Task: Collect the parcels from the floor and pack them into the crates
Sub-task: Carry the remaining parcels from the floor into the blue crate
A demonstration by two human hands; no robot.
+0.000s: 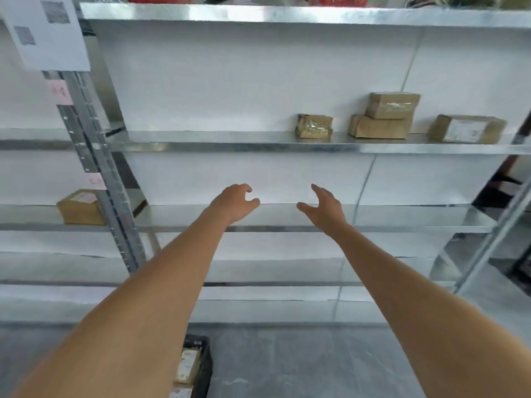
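Both my arms reach out toward a metal shelving rack. My left hand [234, 203] and my right hand [324, 208] hover side by side in front of a bare shelf [402, 218], fingers loosely curved, holding nothing. On the shelf above stand several brown cardboard parcels: a small one [314, 126], a stack of two [382, 117] and one with a white label [467, 129]. Another parcel [82, 207] sits on the neighbouring rack at the left. A black crate [204, 366] with labelled parcels inside stands on the floor, partly hidden under my left forearm.
A slotted steel upright [94, 156] with pink labels divides the two racks. A white paper sheet [46, 33] hangs at the top left. Grey floor [301, 363] stretches below the rack. A slanted rack leg [494, 237] stands at the right.
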